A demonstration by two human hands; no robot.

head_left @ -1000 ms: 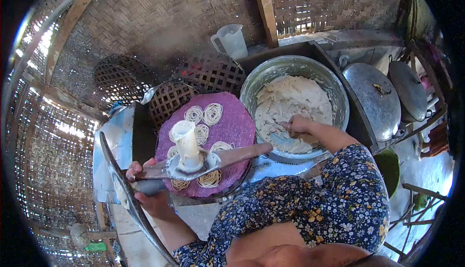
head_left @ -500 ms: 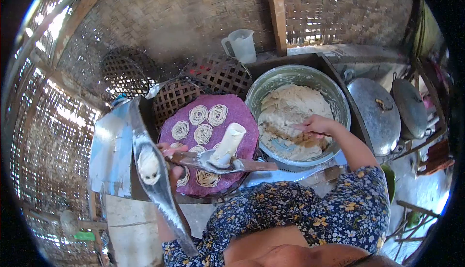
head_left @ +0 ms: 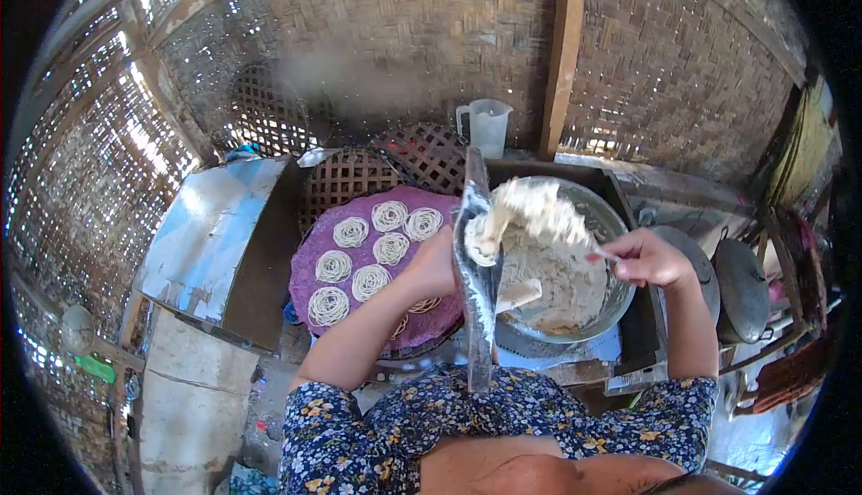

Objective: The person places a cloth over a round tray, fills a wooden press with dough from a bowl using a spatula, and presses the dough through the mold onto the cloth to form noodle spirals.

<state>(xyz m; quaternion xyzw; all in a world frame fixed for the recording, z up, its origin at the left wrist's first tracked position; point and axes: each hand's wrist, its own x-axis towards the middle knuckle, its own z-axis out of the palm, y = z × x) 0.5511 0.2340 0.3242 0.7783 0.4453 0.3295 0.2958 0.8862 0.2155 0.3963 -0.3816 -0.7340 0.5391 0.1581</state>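
My left hand (head_left: pixel 437 266) grips a wooden dough press (head_left: pixel 478 302), its fingers partly hidden behind the long, flour-dusted piece. That piece stands lengthwise before me, with dough in its round opening. The press's pale cylindrical plunger (head_left: pixel 521 294) sticks out to the right. In my right hand (head_left: pixel 651 260) is the thin handle of a spoon (head_left: pixel 607 255); its bowl is buried in a large lump of sticky dough (head_left: pixel 543 210). This lump reaches the press opening, above a large metal basin (head_left: pixel 618 302) holding more dough (head_left: pixel 561 293).
Left of the basin, several coiled noodle nests (head_left: pixel 329 306) lie on a round purple sheet (head_left: pixel 310 253). Woven baskets (head_left: pixel 350 176) and a plastic pitcher (head_left: pixel 488 127) stand behind. A blue-and-white box (head_left: pixel 211 235) is at left; lidded metal pots (head_left: pixel 741 289) are at right.
My right hand has risen from the basin with a spoonful of dough and brought it to the press. My left hand has moved right, turning the press upright beside the basin.
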